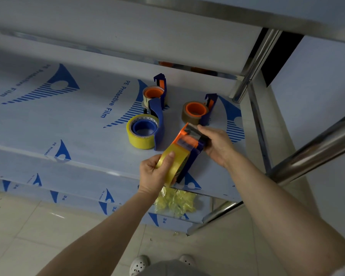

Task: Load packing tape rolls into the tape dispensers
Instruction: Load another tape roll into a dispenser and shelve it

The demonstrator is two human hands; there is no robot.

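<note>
Left hand (155,174), right hand (217,146) and forearms (100,232) are bare. White perforated clogs (139,263) cover the feet, a grey garment (173,268) above them.

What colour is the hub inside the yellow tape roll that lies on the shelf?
The hub of that yellow roll is blue; see the head view.
</note>
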